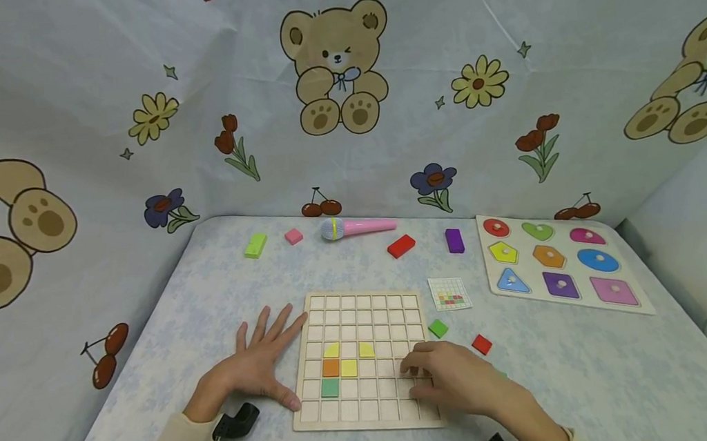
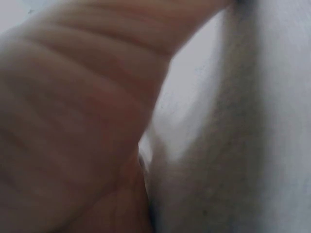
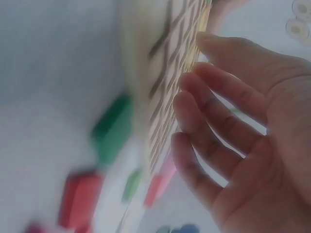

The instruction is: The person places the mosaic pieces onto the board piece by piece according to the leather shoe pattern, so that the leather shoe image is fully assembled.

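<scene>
A wooden grid board [image 1: 369, 416] lies flat on the table in the head view. Its cells hold an orange square [image 1: 330, 368], a green square [image 1: 330, 388] and several yellow pieces [image 1: 348, 367]. My left hand [image 1: 255, 366] is spread on the table, with its thumb and a fingertip at the board's left edge. Over the right side of the board is my right hand [image 1: 459, 378]. In the right wrist view its fingers [image 3: 206, 107] are loosely bent and nothing shows between them. The left wrist view is mostly filled by the left hand [image 2: 73, 121].
A loose green piece [image 1: 438, 328] and a red piece [image 1: 482, 344] lie right of the board, near a small printed card [image 1: 449, 294]. Further back are a pink toy microphone [image 1: 366, 226], a red block [image 1: 401, 246] and a purple block [image 1: 455, 241]. A shape puzzle [image 1: 536, 289] lies far right.
</scene>
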Demonstrator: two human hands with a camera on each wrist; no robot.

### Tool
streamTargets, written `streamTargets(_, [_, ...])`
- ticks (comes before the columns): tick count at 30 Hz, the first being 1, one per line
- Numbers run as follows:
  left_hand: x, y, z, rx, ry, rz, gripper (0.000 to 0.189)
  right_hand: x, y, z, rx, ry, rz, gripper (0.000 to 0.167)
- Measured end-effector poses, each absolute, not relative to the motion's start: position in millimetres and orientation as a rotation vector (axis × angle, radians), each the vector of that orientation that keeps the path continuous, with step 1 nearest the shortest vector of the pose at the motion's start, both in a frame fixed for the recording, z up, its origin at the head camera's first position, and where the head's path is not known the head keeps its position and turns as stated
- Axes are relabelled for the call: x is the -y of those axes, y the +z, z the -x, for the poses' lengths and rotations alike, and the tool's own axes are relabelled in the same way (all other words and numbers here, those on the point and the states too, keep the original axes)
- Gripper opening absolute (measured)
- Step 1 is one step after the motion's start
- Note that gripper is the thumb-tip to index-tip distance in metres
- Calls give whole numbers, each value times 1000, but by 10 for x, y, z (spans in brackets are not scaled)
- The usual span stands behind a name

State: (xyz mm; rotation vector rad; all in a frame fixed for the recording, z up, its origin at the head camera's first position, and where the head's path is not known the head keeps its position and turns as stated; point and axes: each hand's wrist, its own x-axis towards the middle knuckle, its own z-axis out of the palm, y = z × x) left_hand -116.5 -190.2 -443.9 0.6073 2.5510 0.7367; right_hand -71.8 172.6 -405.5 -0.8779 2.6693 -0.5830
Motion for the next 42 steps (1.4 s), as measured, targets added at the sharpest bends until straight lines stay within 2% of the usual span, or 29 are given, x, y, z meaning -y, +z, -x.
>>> streamTargets(9, [1899,-4459,1169,-2550,719,-603,141,-2266,-4046,733,-2681,-696,768,21])
streamTargets(18, [1890,-4448,1176,-2558,721,-599,142,-2572,-4045,722,-2709,-622,621,21])
streamTargets(26, [1893,-4454,1173,-2557,725,-600,142,-2668,-4153,720,-2623,-630,514,25])
streamTargets(42, [1898,-4437,1165,-2553,731,-608,141,-2607,-4149,728,-2693,-519,533,14])
